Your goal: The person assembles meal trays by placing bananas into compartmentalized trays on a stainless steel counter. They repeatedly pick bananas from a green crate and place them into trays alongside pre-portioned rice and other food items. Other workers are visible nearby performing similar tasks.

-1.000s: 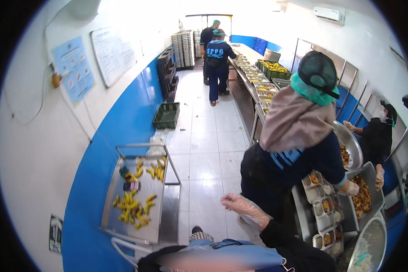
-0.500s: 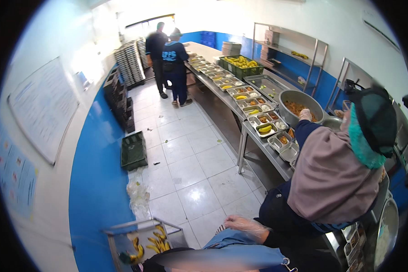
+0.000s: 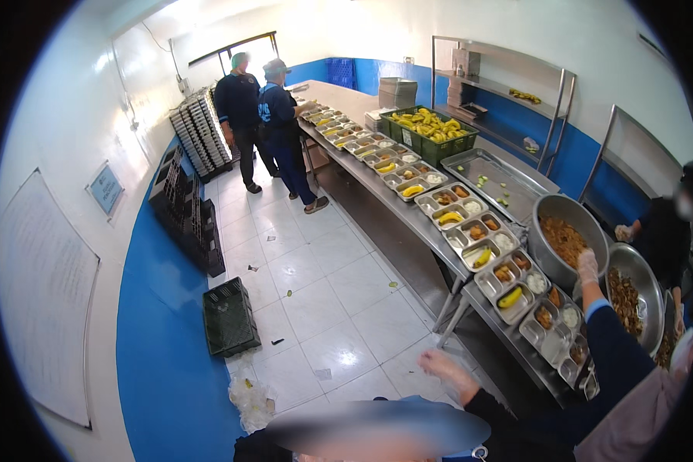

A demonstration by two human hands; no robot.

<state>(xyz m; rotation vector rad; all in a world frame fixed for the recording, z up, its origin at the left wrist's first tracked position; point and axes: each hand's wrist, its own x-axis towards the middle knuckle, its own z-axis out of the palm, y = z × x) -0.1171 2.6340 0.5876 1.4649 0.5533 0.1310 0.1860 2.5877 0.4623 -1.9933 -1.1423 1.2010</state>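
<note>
My right hand (image 3: 450, 373), in a clear plastic glove with a dark sleeve behind it, reaches in from the lower edge. Its fingers stretch loosely toward the left above the tiled floor, apparently holding nothing. It is nearest the metal table (image 3: 466, 289), touching neither that nor the trays. My left hand does not show. Several compartment trays (image 3: 508, 281) line the table, with bananas, white food and brown pieces in them. At the right, a co-worker's gloved hand (image 3: 587, 266) dips into a large metal pot (image 3: 543, 208) of shredded orange-brown food.
A green crate of bananas (image 3: 431, 127) and a shallow metal tray (image 3: 508, 181) stand on the table. Two people (image 3: 273, 131) stand at its far end. A dark green crate (image 3: 231, 316) and crumpled plastic (image 3: 250, 400) lie on the floor. A metal bowl (image 3: 631, 296) sits at right.
My view has shifted forward and right, closer to the table. My right hand has risen and moved right. The tray of bananas at lower left has left view.
</note>
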